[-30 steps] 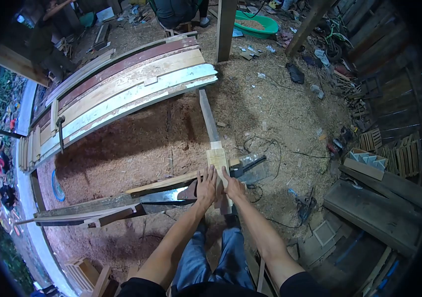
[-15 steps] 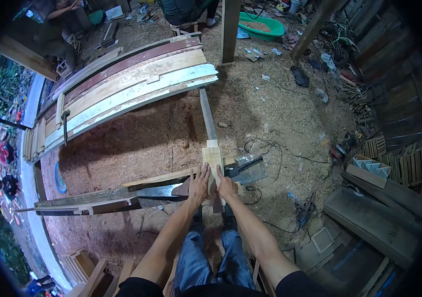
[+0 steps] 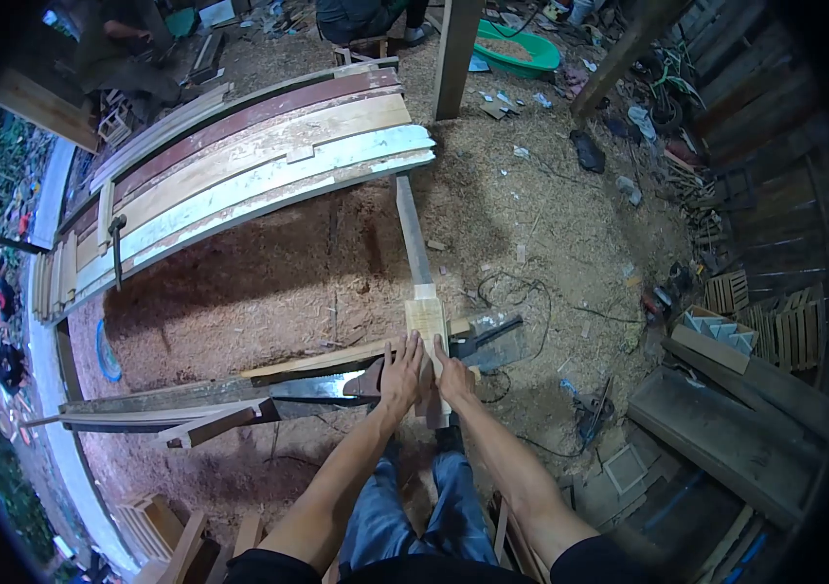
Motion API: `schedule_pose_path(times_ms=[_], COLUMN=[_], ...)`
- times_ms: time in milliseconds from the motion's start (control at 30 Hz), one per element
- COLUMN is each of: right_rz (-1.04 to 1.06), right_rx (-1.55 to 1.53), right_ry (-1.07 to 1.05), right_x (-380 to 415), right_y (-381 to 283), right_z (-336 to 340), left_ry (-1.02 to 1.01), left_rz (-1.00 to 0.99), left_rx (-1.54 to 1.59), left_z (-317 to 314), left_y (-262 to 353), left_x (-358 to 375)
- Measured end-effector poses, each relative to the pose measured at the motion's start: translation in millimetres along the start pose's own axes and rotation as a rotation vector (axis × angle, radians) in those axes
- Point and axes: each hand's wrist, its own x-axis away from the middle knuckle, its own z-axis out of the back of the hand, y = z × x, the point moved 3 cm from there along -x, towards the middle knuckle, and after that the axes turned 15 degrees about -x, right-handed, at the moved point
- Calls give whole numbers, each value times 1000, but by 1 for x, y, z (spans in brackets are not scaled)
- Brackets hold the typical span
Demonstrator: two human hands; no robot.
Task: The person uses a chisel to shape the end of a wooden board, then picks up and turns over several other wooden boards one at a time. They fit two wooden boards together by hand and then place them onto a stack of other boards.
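A pale wooden block (image 3: 425,317) lies in front of me, lengthwise away from my body, at the near end of a long narrow grey board (image 3: 412,230). My left hand (image 3: 401,375) rests on the block's left side with its fingers stretched out and slightly apart. On the right side, my right hand (image 3: 454,380) grips the block's edge, one finger pointing forward along it; its underside is hidden. Darker wood shows between and below the hands. Just left of my left hand is a handsaw (image 3: 315,386), its brown handle closest to me.
A slatted bench of boards (image 3: 269,161) stands ahead left, with a clamp (image 3: 118,248) on its near side. A timber rail (image 3: 166,394) runs left from the block. Wood shavings and cables cover the ground. Two other people are at the back; a green basin (image 3: 522,51) is ahead right.
A short timber by the left rail has swung its far-left end toward me. My hands stay on the block, shifted slightly right and down in view. The person at upper left has bent lower.
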Motion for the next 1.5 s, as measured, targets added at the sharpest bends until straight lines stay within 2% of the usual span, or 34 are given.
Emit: schedule_pose_path(times_ms=[200, 267, 300, 367, 467, 500, 533, 600, 633, 767, 867, 933, 967, 1000, 1067, 1167, 1500], right_rz=[9, 67, 104, 170, 306, 310, 316, 432, 428, 426, 471, 511, 532, 557, 636, 547, 388], right_rx=[-17, -6, 1, -71, -181, -251, -316, -270, -278, -249, -197, -174, -137, -102, -91, -10, 123], right_ry=[-59, -8, 35, 56, 90, 60, 27, 55, 57, 23, -3, -5, -31, -51, -54, -195, -187], right_x=[-1, 6, 12, 16, 25, 28, 27, 27, 26, 31, 17, 15, 16, 12, 5, 3, 4], right_y=[5, 0, 1, 6, 37, 47, 61, 77, 83, 77, 65, 58, 51, 42, 36, 35, 35], right_z=[1, 4, 9, 14, 6, 5, 3, -2, -3, 2, 4, 6, 11, 15, 21, 24, 13], left_ry=[-61, 104, 117, 205, 145, 285, 289, 175, 270, 306, 353, 354, 257, 261, 175, 149, 127], left_rz=[-8, 91, 107, 71, 147, 180, 205, 373, 386, 427, 349, 198, 168, 162, 110, 99, 135], left_rx=[-63, 80, 86, 91, 183, 225, 228, 588, 492, 506, 458, 273, 317, 307, 161, 88, 135], left_z=[8, 8, 1, -13, -20, -33, -33, -43, -42, -41, -29, -13, -13, -5, 4, 1, 4], left_y=[-4, 1, 8, 14, 30, 34, 43, 52, 57, 67, 54, 46, 37, 27, 19, 9, 1], left_x=[9, 16, 20, 39, 76, 85, 90, 102, 105, 105, 92, 83, 74, 65, 57, 45, 36])
